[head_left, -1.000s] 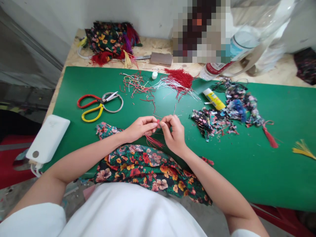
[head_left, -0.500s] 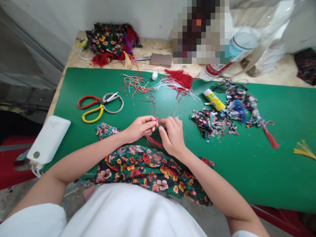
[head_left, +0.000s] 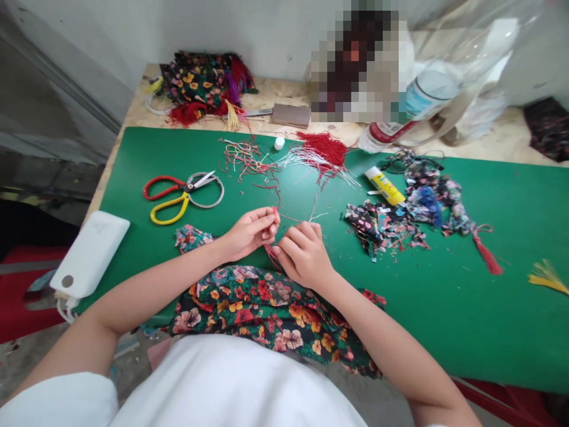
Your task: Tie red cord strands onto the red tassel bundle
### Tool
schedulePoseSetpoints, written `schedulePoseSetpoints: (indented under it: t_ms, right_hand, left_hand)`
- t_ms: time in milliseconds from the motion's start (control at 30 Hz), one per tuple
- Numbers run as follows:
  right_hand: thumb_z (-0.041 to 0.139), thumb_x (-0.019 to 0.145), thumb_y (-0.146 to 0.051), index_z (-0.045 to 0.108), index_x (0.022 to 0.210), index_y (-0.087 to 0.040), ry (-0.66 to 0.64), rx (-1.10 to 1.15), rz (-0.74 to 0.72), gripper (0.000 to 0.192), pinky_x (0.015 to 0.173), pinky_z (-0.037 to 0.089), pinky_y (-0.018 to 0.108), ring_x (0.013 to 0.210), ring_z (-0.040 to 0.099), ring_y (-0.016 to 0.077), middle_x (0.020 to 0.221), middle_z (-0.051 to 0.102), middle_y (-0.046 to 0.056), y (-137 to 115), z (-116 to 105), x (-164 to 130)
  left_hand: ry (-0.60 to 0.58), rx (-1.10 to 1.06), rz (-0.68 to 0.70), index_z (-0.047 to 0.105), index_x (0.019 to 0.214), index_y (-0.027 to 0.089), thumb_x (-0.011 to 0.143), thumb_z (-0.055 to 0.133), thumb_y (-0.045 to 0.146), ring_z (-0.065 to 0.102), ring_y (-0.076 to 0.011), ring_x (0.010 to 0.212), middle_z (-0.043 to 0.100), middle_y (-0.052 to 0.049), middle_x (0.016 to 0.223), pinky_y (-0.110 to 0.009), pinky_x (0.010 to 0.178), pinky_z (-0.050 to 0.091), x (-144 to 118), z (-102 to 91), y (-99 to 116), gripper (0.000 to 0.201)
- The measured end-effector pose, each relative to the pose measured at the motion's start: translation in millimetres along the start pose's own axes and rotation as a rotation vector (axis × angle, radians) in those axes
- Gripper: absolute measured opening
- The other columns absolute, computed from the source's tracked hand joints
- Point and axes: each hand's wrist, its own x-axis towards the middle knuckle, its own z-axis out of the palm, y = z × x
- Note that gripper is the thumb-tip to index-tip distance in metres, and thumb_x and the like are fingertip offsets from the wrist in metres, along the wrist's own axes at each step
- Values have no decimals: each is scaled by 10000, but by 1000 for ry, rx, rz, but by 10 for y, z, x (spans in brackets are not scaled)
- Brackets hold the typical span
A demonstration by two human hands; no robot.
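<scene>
My left hand [head_left: 252, 232] is closed, its thumb and fingers pinching a red tassel [head_left: 272, 256]. The tassel's head pokes out above the fingertips and its strands hang below, partly behind the hands. A thin pale cord [head_left: 288, 217] runs from the tassel's top to my right hand [head_left: 306, 254]. The right fingers are curled closed on that cord, their tips hidden from view. Just beneath both hands, a floral cloth [head_left: 249, 299] in dark green, red and yellow lies bunched along the table's front edge.
Scissors [head_left: 187, 187] with red and yellow handles lie left on the green mat [head_left: 444, 308]. Cord scraps [head_left: 244, 159], red tassel threads [head_left: 322, 148] and a white cap [head_left: 279, 143] are behind my hands. A glue stick [head_left: 384, 185] and fabric scraps [head_left: 377, 225] sit right, a power bank [head_left: 91, 252] left.
My hands have drawn a little apart, the left shifting slightly left and the right lowering. More of the cord now shows between them.
</scene>
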Motion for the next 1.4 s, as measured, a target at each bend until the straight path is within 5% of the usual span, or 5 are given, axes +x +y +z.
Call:
schedulePoseSetpoints:
  t_ms: [267,533,667,800,1400]
  right_hand:
    - [550,857,-257,532,629,-186,16,-55,-214,239,727,320,313,715,369,157,643,508,13,-1,-10,26]
    - [487,902,-273,557,641,-188,-128,-14,-265,283,735,320,321,711,388,156,638,496,12,82,-42,34]
    - [451,923,-368,593,764,-199,-201,-30,-82,272,749,323,336,755,432,175,741,561,32,263,-127,56]
    - [476,909,-370,606,943,-200,-127,-112,194,217,754,315,357,832,462,216,860,604,65,473,-168,53]
    - [436,929,-256,550,827,-174,-81,-248,361,173,741,268,363,809,455,231,805,582,74,295,88,29]
  left_hand:
    - [13,-98,22,554,754,127,813,620,214,525,-83,621,445,35,568,-195,618,433,4,4,12,124]
    - [-17,-121,-2,543,767,128,840,576,197,388,-31,437,445,49,589,-175,465,360,-2,7,32,105]
    - [-13,-121,-9,539,764,124,837,582,195,357,-22,438,434,48,583,-154,440,311,0,4,33,111]
    - [-6,-100,-14,533,762,119,841,575,188,324,-11,426,434,49,582,-143,420,260,-6,-4,33,112]
    - [-24,41,4,537,777,135,813,621,250,307,3,420,458,55,611,-146,436,254,-11,7,4,147]
